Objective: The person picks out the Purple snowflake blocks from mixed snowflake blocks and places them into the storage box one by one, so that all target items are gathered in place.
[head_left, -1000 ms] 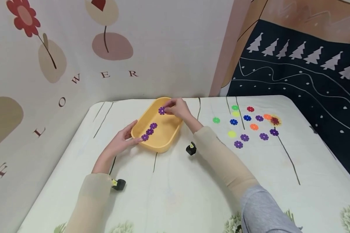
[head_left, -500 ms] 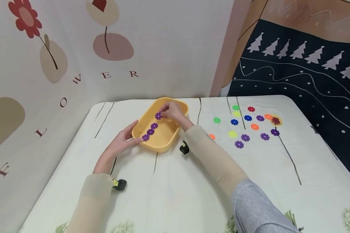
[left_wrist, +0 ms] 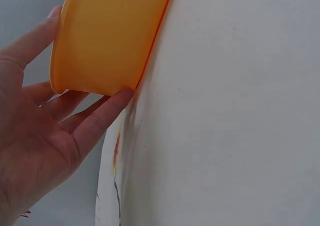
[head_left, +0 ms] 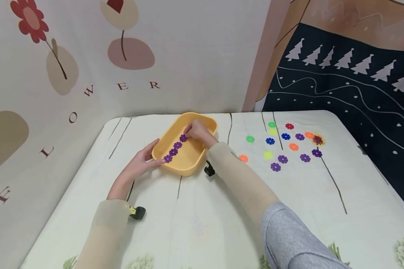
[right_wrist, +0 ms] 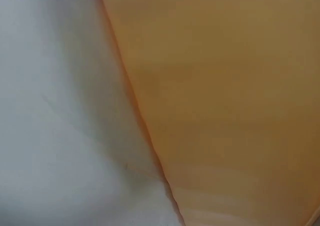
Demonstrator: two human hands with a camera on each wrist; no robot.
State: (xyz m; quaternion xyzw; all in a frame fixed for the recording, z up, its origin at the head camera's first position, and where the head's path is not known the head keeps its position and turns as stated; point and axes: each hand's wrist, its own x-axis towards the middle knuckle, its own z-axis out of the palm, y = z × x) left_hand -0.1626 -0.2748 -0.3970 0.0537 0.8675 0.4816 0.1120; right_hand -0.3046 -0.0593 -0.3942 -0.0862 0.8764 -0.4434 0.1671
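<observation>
A yellow plastic basin (head_left: 192,154) with rounded corners sits at the far middle of the table. My left hand (head_left: 138,164) grips its near left corner, thumb at one side and fingers along the outside; in the left wrist view the left hand (left_wrist: 55,121) has its fingers against the wall of the basin (left_wrist: 105,40). Inside lies a slanting row of purple notched discs (head_left: 173,152). Reaching in over the far side, my right hand (head_left: 199,130) pinches a purple disc (head_left: 183,138) at the upper end of that row. The right wrist view shows only the basin's side (right_wrist: 225,105), with the hand hidden.
To the right lie several loose discs in blue (head_left: 270,141), green (head_left: 250,139), yellow (head_left: 268,155), orange (head_left: 243,158), red (head_left: 289,126) and purple (head_left: 275,167). The white tablecloth (head_left: 188,224) has printed stems and flowers. A wall hanging (head_left: 195,56) rises behind the table.
My right hand has moved down and slightly left inside the basin, bringing the purple disc to the end of the row. My left hand keeps its place on the corner.
</observation>
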